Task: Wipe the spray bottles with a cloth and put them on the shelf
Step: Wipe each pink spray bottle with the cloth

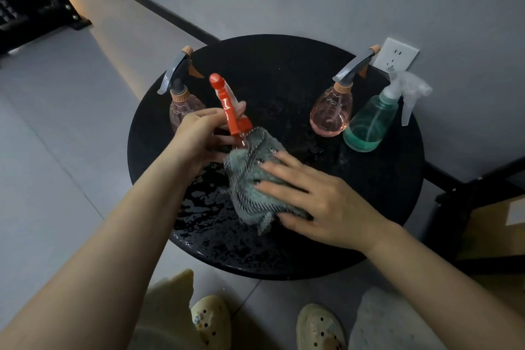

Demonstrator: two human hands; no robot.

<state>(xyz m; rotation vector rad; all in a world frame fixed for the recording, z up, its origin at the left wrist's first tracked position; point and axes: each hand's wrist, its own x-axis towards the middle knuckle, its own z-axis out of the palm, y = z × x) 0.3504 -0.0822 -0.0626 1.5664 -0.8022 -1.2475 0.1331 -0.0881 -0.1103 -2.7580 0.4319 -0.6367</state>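
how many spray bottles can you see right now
4. One pink bottle stands at the table's left edge, another pink bottle and a green bottle stand at the right, and the red-topped bottle is held, wrapped in the cloth.

The round table (pixel 284 71) is black, its near part flecked with pale, shiny wet patches. The held spray bottle (pixel 231 111) has a bright orange-red and white sprayer head. The cloth (pixel 252 179) round it is grey-green with dark and white striped edging. The two pink bottles, the left pink bottle (pixel 184 111) and the right pink bottle (pixel 329 116), are clear pink with tan collars, grey triggers and orange nozzle tips. The green bottle (pixel 369 125) is translucent teal-green with a frosted whitish sprayer. The wall socket (pixel 396 54) is white on a grey wall. The clogs (pixel 211 321) are cream with small coloured charms.
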